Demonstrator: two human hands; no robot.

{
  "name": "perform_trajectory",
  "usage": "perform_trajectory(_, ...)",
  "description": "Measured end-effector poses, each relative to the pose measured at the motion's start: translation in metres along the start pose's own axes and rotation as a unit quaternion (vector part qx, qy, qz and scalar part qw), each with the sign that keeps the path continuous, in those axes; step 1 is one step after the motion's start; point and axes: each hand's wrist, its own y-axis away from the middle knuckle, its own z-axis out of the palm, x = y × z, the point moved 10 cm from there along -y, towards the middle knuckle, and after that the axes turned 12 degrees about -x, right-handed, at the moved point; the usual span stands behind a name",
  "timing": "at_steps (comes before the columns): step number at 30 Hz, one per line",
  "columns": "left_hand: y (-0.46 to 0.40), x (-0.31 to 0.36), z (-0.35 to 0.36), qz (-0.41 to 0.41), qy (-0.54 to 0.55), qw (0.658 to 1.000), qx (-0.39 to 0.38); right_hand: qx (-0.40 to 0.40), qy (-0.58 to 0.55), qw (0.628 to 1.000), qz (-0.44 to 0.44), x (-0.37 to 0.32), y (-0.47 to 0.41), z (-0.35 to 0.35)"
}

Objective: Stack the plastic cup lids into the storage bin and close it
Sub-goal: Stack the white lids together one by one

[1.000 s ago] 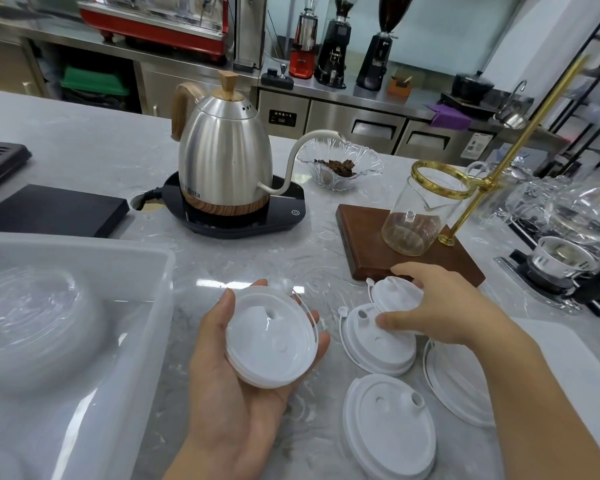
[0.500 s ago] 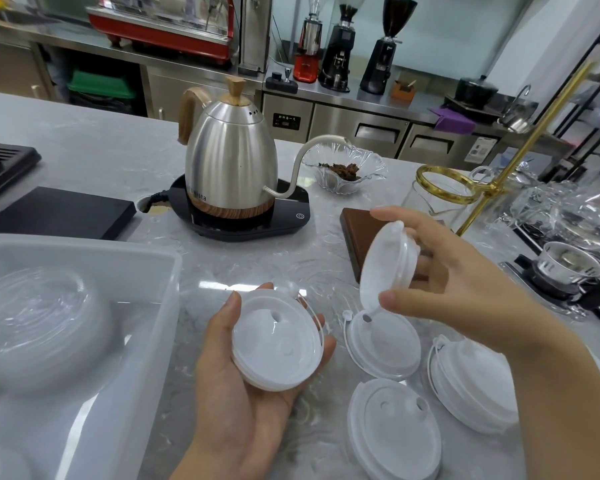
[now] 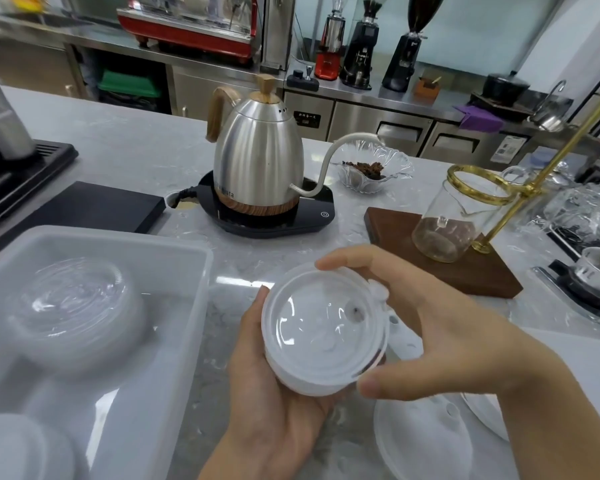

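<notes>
While the left hand [image 3: 278,407] cups a small stack of white lids [image 3: 323,332] from beneath, palm up and fingers curled on its near edge, the right hand [image 3: 440,337] pinches the same stack, forefinger on the far rim and thumb on the near rim. Left of this grip sits the open bin [image 3: 187,306], holding clear lids [image 3: 73,306]. Below the right thumb, a loose lid [image 3: 426,441] lies on the counter [image 3: 125,161].
</notes>
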Motion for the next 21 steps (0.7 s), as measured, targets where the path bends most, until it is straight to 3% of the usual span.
perform_trajectory(3, 0.001, -0.005, 0.002, -0.023, 0.015, 1.0, -0.011, -0.027, 0.022, 0.999, 0.015, 0.007, -0.007, 0.009)
perform_trajectory(7, 0.0, -0.007, -0.001, -0.035, 0.006, 0.999, -0.005, 0.01, 0.002, 0.998, 0.069, 0.016, -0.009, 0.01)
perform_trajectory(10, 0.0, -0.008, -0.002, -0.04, 0.012, 0.999, -0.007, -0.063, 0.096, 0.981, 0.155, 0.02, -0.03, 0.015)
perform_trajectory(11, 0.0, -0.008, -0.002, -0.039, 0.012, 0.999, -0.009, -0.101, 0.054, 0.981, 0.154, 0.028, -0.029, 0.023)
perform_trajectory(15, 0.003, -0.01, 0.001, -0.06, 0.005, 0.998, -0.03, -0.108, 0.065, 0.972, 0.196, 0.066, -0.055, 0.02)
perform_trajectory(17, 0.005, -0.013, 0.002, -0.079, -0.003, 0.996, -0.043, -0.043, 0.049, 0.959, 0.275, 0.088, -0.052, 0.005)
perform_trajectory(21, 0.006, -0.016, 0.005, -0.106, -0.025, 0.992, -0.061, -0.031, 0.024, 0.959, 0.28, 0.099, -0.053, 0.004)
